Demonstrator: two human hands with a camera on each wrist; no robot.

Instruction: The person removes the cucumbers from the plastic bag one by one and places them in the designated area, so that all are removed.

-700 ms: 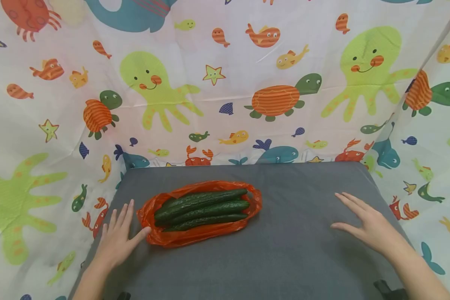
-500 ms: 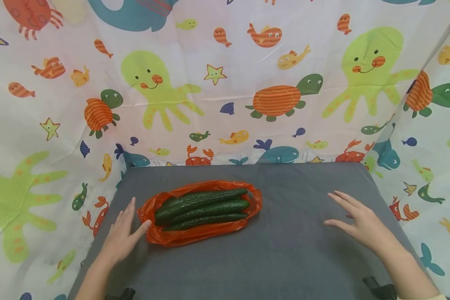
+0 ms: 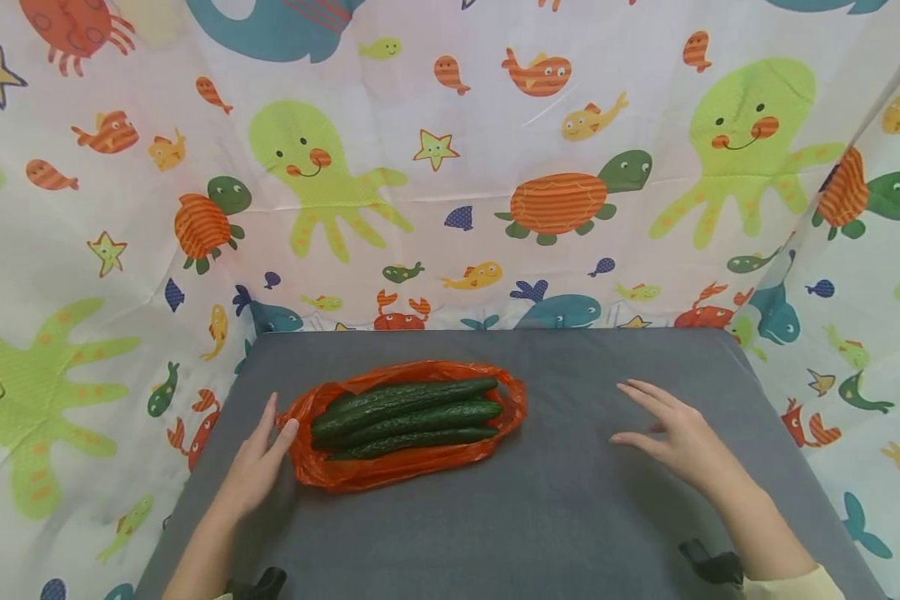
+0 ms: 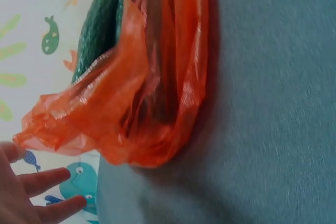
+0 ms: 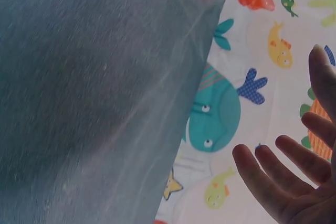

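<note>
Several long dark green cucumbers (image 3: 416, 418) lie side by side in an orange plastic bag (image 3: 390, 478), whose mouth is spread wide around them. Just left of the bag is my left hand (image 3: 255, 468), fingers extended and thumb at the bag's left edge; the left wrist view shows that hand (image 4: 29, 195) close by the crumpled bag end (image 4: 147, 145), and I cannot tell if they touch. My right hand (image 3: 671, 433) hovers well right of the bag, holding nothing, with fingers and thumb apart. It also appears in the right wrist view (image 5: 307, 182).
Everything stands on a grey cloth-covered table (image 3: 495, 533). A white curtain (image 3: 450, 117) printed with sea animals encloses the back and both sides. Dark straps or mounts (image 3: 712, 564) sit at both wrists.
My right hand has moved left, nearer the bag. The left hand has turned slightly and shifted a little right, toward the bag's left end. The bag and cucumbers stay put.
</note>
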